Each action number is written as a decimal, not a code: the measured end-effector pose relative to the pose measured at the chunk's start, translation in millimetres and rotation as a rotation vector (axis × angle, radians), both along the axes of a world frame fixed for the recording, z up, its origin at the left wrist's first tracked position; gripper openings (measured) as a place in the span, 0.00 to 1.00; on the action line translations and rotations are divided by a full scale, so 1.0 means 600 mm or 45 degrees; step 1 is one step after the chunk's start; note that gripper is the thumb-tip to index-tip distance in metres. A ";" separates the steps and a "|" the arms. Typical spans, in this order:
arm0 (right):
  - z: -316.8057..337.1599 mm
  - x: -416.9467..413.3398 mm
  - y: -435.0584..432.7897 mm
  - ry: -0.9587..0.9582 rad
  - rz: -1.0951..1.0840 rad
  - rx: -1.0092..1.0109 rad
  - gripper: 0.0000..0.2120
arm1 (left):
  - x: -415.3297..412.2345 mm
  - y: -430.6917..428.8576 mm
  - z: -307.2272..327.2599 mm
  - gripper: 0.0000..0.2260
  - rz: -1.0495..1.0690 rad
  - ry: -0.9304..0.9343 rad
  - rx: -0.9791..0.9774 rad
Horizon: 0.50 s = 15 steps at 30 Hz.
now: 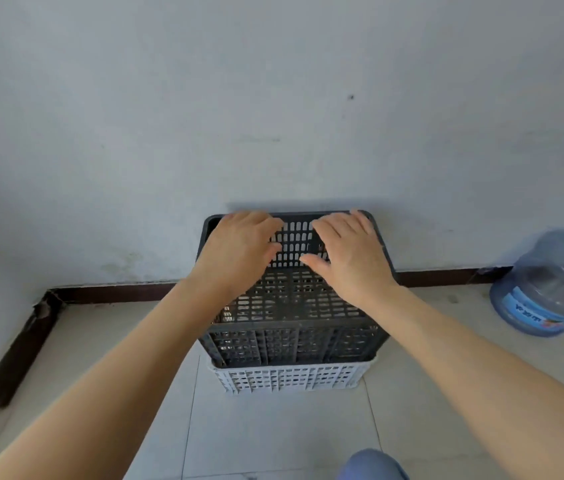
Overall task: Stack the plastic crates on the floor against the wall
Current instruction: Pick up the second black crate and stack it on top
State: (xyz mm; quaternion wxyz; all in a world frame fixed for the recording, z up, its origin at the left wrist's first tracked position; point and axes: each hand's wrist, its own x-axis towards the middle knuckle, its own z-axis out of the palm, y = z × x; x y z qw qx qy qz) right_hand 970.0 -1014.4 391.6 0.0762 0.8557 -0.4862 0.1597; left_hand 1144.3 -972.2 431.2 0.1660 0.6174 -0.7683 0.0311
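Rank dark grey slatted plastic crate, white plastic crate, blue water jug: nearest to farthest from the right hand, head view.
1. Dark grey crate, under the right hand.
2. White crate, beneath it.
3. Blue jug, far off to the right.

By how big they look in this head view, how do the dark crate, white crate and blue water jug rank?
1. dark crate
2. blue water jug
3. white crate, unsure: the dark crate hides most of it.

Left hand (239, 252): showing bare.
Left forearm (128, 358): running uncovered behind the left hand.
Right hand (349, 258): showing bare.
Right forearm (464, 348): running uncovered behind the right hand.
Knee (372, 464): wearing blue-grey fabric, showing below the right hand.
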 end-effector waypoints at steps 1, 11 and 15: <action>0.046 -0.003 0.003 0.014 0.007 -0.022 0.25 | -0.003 0.001 0.042 0.14 -0.005 -0.037 -0.030; 0.522 -0.099 0.060 0.289 -0.059 -0.002 0.18 | -0.086 0.030 0.473 0.11 -0.168 -0.408 -0.196; 0.625 -0.132 0.119 0.345 -0.159 0.009 0.15 | -0.125 0.069 0.567 0.13 -0.243 -0.428 -0.235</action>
